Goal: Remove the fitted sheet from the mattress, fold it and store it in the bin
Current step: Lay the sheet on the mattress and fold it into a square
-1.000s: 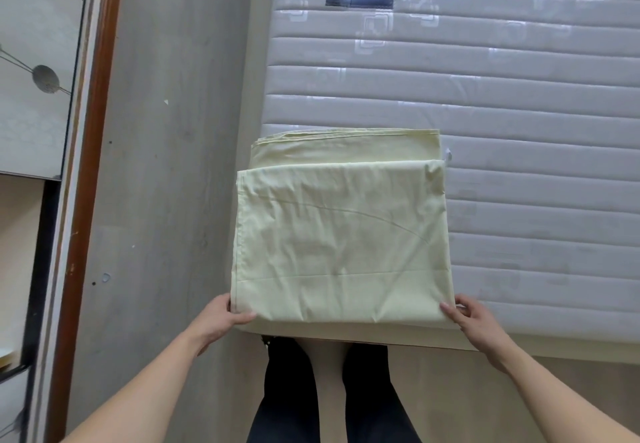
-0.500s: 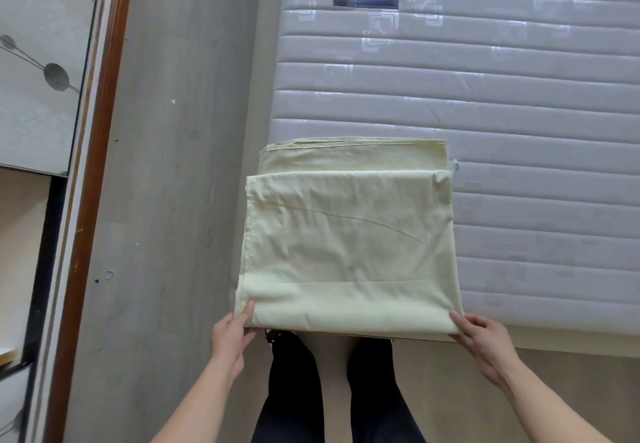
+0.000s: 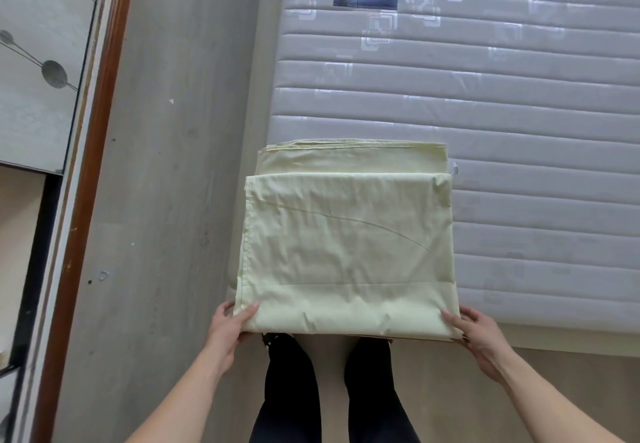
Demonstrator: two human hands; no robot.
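Observation:
The pale yellow fitted sheet [image 3: 346, 245] lies folded into a thick rectangle on the near left corner of the bare grey quilted mattress [image 3: 519, 113]. Its near edge overhangs the mattress edge. My left hand [image 3: 230, 325] grips the sheet's near left corner, thumb on top and fingers under. My right hand [image 3: 479, 332] holds the near right corner the same way. No bin is in view.
A grey floor strip [image 3: 166, 200] runs along the mattress's left side. A wardrobe with a brown wooden edge [image 3: 83, 200] and patterned door stands at far left. My dark-trousered legs [image 3: 329, 390] stand right against the bed's near edge.
Both hands slid in under the near corners and closed on the folded sheet. The view shifted slightly forward; the sheet has barely moved.

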